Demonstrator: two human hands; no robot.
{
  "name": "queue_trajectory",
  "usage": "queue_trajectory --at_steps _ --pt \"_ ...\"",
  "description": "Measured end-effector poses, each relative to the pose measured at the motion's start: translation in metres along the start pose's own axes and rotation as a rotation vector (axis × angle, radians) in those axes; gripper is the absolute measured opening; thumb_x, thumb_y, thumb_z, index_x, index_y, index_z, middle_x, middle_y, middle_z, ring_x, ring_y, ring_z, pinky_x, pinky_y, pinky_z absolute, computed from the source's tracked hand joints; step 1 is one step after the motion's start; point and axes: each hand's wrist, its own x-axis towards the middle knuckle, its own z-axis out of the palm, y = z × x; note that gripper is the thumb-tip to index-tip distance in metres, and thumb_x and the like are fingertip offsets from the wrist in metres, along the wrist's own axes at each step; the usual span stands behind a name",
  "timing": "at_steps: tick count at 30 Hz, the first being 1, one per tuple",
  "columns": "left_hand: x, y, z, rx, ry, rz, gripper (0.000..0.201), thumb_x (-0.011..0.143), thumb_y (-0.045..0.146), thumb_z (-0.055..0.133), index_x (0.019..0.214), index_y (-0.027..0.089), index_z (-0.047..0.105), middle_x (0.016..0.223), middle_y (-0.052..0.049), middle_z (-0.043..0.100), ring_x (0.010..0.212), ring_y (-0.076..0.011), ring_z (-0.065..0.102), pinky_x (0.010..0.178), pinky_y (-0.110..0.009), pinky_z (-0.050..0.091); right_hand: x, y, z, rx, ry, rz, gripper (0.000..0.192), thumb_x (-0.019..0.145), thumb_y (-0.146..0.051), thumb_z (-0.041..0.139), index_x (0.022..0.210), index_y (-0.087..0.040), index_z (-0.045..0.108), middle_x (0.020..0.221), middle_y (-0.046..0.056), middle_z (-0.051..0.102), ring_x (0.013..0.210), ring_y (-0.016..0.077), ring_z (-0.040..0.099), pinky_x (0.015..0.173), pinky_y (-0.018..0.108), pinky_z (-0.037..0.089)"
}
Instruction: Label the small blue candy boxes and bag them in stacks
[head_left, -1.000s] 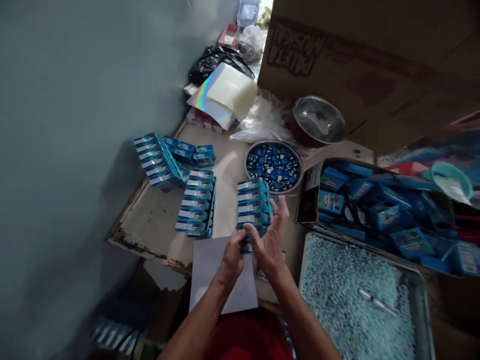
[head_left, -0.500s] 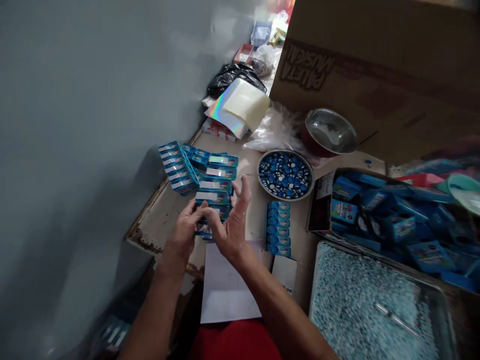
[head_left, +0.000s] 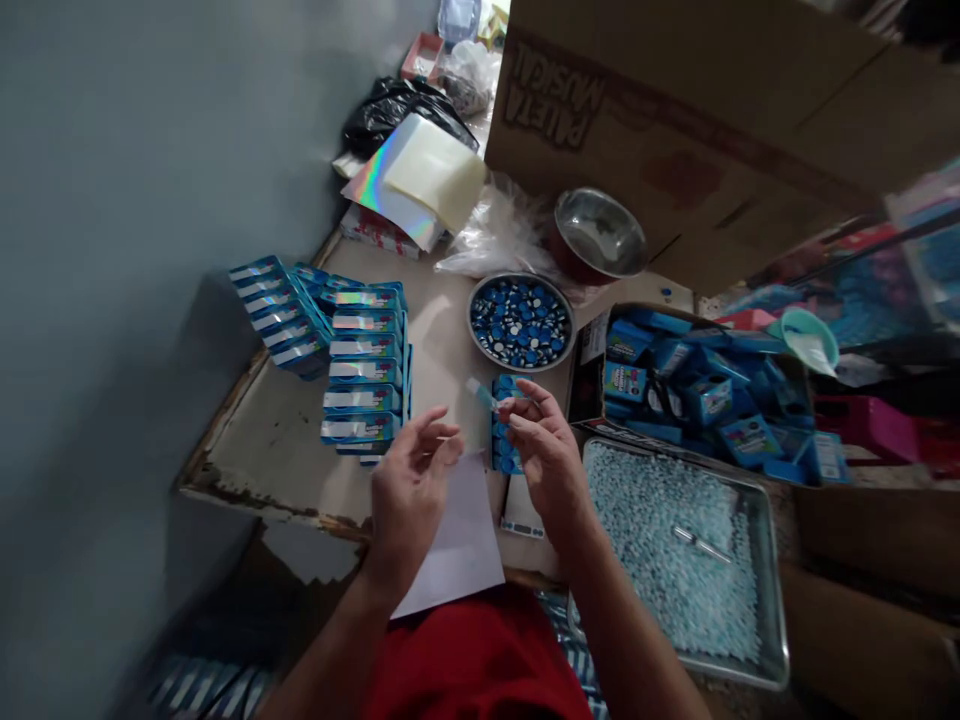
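My right hand (head_left: 546,455) pinches a small clear tube with a blue end (head_left: 482,394) above a short stack of blue tubes (head_left: 504,432) on the table. My left hand (head_left: 411,483) hovers open over a white sheet of paper (head_left: 457,545), holding nothing. To the left stands a row of small blue boxes with shiny labels (head_left: 365,372), with another leaning row (head_left: 276,315) behind it.
A metal bowl of blue caps (head_left: 520,322) sits beyond the hands, an empty steel bowl (head_left: 600,232) behind it. A metal tray of pale blue pellets (head_left: 679,560) lies at right, a carton of blue packs (head_left: 690,395) above it. A large cardboard box (head_left: 675,120) stands behind; the wall (head_left: 112,300) is at left.
Both hands let go of the stack of blue boxes, left standing beside the others, and drew back. My right hand now pinches a small tube; my left hand is open.
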Motion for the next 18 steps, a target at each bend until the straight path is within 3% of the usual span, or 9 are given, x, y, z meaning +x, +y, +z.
queue_trajectory --at_steps 3,6,9,13,15,18 --pt "0.014 -0.03 0.038 -0.407 -0.146 -0.392 0.064 0.077 0.057 0.081 0.125 0.018 0.063 0.102 -0.008 0.073 0.083 -0.0182 0.071 0.077 -0.032 0.059 -0.012 -0.003 -0.023 0.039 -0.024 0.064 0.049 0.078 -0.031 0.075 0.124 -0.026 0.059 0.101 0.002 0.068 0.093 0.0179 0.063 0.086 0.031 0.05" --pt "0.028 -0.053 0.055 -0.483 -0.232 -0.543 0.057 0.065 0.053 0.09 0.102 0.015 0.07 0.094 -0.007 0.073 0.076 -0.0134 0.067 0.071 -0.025 0.056 -0.019 -0.002 -0.043 0.042 -0.026 0.107 0.048 0.075 -0.031 0.078 0.121 -0.024 0.062 0.098 0.002 0.07 0.09 0.0172 0.064 0.08 0.029 0.05" --pt "0.025 -0.06 0.066 -0.416 -0.205 -0.537 0.046 0.06 0.047 0.093 0.082 0.015 0.069 0.077 -0.002 0.069 0.066 -0.0109 0.062 0.063 -0.021 0.052 -0.015 0.008 -0.062 0.013 0.059 0.136 0.048 0.071 -0.03 0.084 0.114 -0.021 0.064 0.09 0.001 0.072 0.083 0.0153 0.065 0.077 0.027 0.05" --pt "0.023 -0.066 0.094 -0.322 -0.101 -0.431 0.042 0.06 0.047 0.091 0.078 0.015 0.072 0.073 -0.002 0.068 0.066 -0.0126 0.061 0.066 -0.025 0.053 0.017 0.034 -0.083 -0.152 0.313 0.03 0.043 0.066 -0.032 0.087 0.1 -0.018 0.064 0.073 0.0 0.073 0.066 0.0142 0.065 0.066 0.025 0.049" --pt "0.034 -0.078 0.111 -0.298 -0.027 -0.4 0.042 0.062 0.049 0.089 0.078 0.014 0.073 0.073 -0.003 0.068 0.065 -0.0133 0.061 0.065 -0.026 0.053 0.043 0.048 -0.089 -0.251 0.414 -0.05 0.041 0.065 -0.032 0.086 0.098 -0.017 0.065 0.07 0.0 0.072 0.064 0.0146 0.065 0.061 0.023 0.047" --pt "0.065 -0.104 0.133 -0.264 0.056 -0.371 0.04 0.063 0.049 0.085 0.078 0.013 0.073 0.07 -0.003 0.067 0.062 -0.0132 0.059 0.061 -0.026 0.051 0.088 0.068 -0.095 -0.358 0.435 -0.127 0.04 0.066 -0.033 0.082 0.099 -0.018 0.065 0.071 -0.001 0.073 0.065 0.0162 0.067 0.062 0.024 0.049"
